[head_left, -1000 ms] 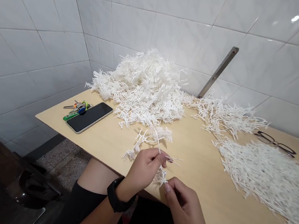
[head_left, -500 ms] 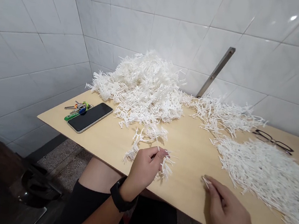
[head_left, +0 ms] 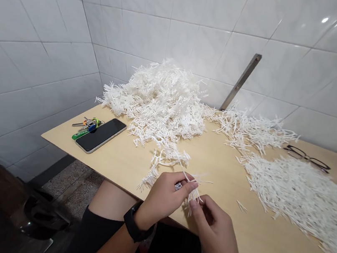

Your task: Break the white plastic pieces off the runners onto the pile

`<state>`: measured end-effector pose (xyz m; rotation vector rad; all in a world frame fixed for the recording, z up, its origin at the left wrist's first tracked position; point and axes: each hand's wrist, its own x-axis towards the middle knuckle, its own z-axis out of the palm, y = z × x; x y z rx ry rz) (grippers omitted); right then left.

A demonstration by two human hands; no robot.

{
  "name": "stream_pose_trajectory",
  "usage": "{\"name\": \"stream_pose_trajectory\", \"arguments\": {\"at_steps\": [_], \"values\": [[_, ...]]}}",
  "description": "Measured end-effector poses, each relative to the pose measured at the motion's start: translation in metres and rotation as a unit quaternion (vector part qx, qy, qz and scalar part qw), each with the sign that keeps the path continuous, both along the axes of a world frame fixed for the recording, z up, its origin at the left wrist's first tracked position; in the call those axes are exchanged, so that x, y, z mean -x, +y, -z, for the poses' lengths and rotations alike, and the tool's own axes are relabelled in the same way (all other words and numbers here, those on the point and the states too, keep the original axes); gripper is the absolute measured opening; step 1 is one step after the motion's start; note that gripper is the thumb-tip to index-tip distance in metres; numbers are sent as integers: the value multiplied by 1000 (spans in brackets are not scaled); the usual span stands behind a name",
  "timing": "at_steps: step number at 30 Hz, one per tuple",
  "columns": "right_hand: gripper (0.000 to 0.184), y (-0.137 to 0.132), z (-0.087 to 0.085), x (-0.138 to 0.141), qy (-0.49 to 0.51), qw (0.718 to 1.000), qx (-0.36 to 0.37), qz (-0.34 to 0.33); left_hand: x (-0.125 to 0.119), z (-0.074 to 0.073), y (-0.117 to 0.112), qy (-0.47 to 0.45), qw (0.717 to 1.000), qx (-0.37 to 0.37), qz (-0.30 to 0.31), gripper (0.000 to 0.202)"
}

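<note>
My left hand [head_left: 168, 194], with a black band on its wrist, pinches a white branching sprig [head_left: 193, 194] of thin, plastic-looking strands above the table's front edge. Close against it, the thumb and fingertips of my right hand [head_left: 215, 226] are closed on the sprig's lower strand ends. Just beyond my left hand lies another white branching sprig [head_left: 159, 159], trailing from a tall heap of white sprigs [head_left: 163, 96]. To the right of my hands a small loose white piece [head_left: 242, 206] rests on the wood.
The pale wooden table [head_left: 112, 160] carries a phone [head_left: 100, 135] and keys [head_left: 88, 123] at left. A wide spread of short white pieces [head_left: 300, 197] covers the right side, with glasses [head_left: 307, 158] behind it. A metal bar [head_left: 241, 82] stands against the tiled wall.
My right hand has moved left to meet the sprig in my left hand. A small white piece now lies on the table near where my right hand was. My left hand has shifted slightly right.
</note>
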<state>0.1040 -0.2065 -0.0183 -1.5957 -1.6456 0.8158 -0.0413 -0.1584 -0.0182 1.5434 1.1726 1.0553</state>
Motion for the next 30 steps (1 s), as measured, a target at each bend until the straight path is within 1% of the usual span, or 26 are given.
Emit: {"name": "stream_pose_trajectory", "arguments": {"at_steps": [3, 6, 8, 10, 12, 13, 14, 16, 17, 19, 21, 22, 23, 24, 25, 26, 27, 28, 29, 30], "values": [[44, 5, 3, 0, -10, 1000, -1, -29, 1, -1, -1, 8, 1000, -5, 9, 27], [45, 1, 2, 1, -16, 998, -14, -56, 1, 1, 0, 2, 1000, 13, -18, 26], [44, -7, -1, 5, -12, 997, -25, -79, 3, 3, 3, -6, 998, 16, -52, 26], [43, -17, -5, 9, -2, 994, -29, -102, 4, 4, 6, -23, 994, 13, -110, 27], [43, -25, -8, 7, 5, 995, -31, -95, 5, 4, 8, -49, 987, 17, -151, 28], [43, -27, -7, 3, 3, 997, -31, -71, 5, 4, 9, -58, 987, 20, -151, 28], [42, -27, -6, -5, -5, 999, -32, -32, 5, 4, 9, -60, 988, 21, -139, 29], [40, -19, -1, -27, -49, 996, -23, 70, 3, 3, 7, -44, 993, 18, -109, 30], [38, -12, 1, -41, -90, 988, -16, 123, 1, 2, 6, -32, 994, 15, -101, 30], [37, 2, 5, -69, -195, 958, 6, 210, 0, 0, 4, -15, 995, 15, -97, 31], [38, 13, 4, -91, -261, 931, 26, 254, -1, -1, 3, -7, 996, 14, -93, 32], [37, 16, 3, -97, -270, 922, 37, 275, -1, -1, 3, -2, 996, 10, -88, 32], [35, 17, 1, -100, -261, 918, 46, 296, -2, 0, 2, 5, 997, 5, -81, 33], [33, 16, -1, -99, -235, 920, 50, 309, -2, 0, 2, 14, 997, -2, -72, 33], [31, 14, -2, -94, -198, 930, 44, 305, -2, 1, 2, 24, 998, -10, -62, 33], [32, 12, -3, -87, -155, 948, 31, 278, -2, 1, 1, 35, 998, -16, -51, 33], [35, 9, -4, -78, -110, 967, 16, 228, -2, 1, 1, 47, 998, -22, -39, 32], [38, 6, -4, -66, -69, 984, -2, 163, -2, 1, 0, 59, 997, -28, -29, 32], [39, 4, -4, -55, -37, 995, -10, 95, -2, 1, 0, 72, 997, -33, -18, 31], [39, 4, -3, -43, -14, 999, -7, 48, -2, 0, 0, 83, 996, -39, -8, 31]]}}
